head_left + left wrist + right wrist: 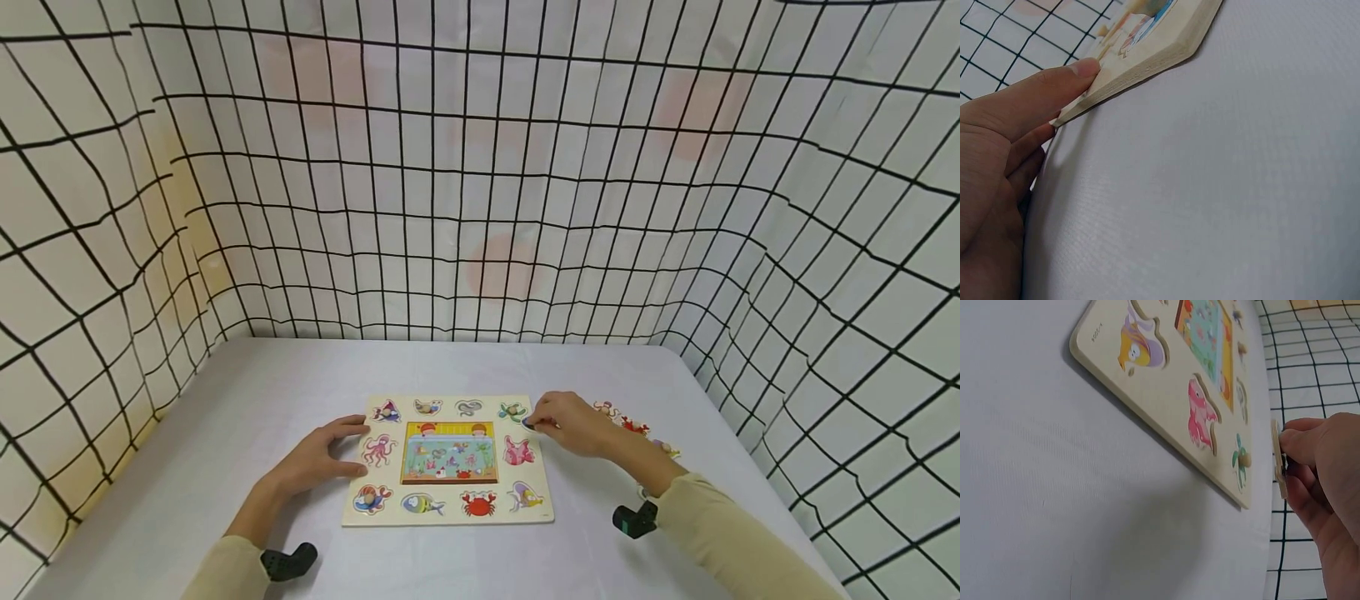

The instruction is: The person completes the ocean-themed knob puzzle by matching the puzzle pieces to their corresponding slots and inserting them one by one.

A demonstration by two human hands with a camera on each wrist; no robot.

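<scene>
A wooden peg puzzle board point(352, 514) with sea-animal pictures lies on the table. At its left edge rests my left hand point(324, 457), fingers and thumb spread apart; in the left wrist view, the thumb point(1087, 67) touches the board. My right hand point(573, 423), by the upper right corner, pinches a thin wooden puzzle piece point(1279, 459), seen edge-on and lifted off the table. Its picture is hidden. A green piece with a knob point(1244, 460) sits in the board's nearest corner. The pink slot point(1200, 415) beside it has no knob.
Several loose puzzle pieces, among them a red crab point(634, 427), lie right of the board, partly behind my right forearm. A black wire grid point(480, 200) over white sheeting encloses the table's back and sides.
</scene>
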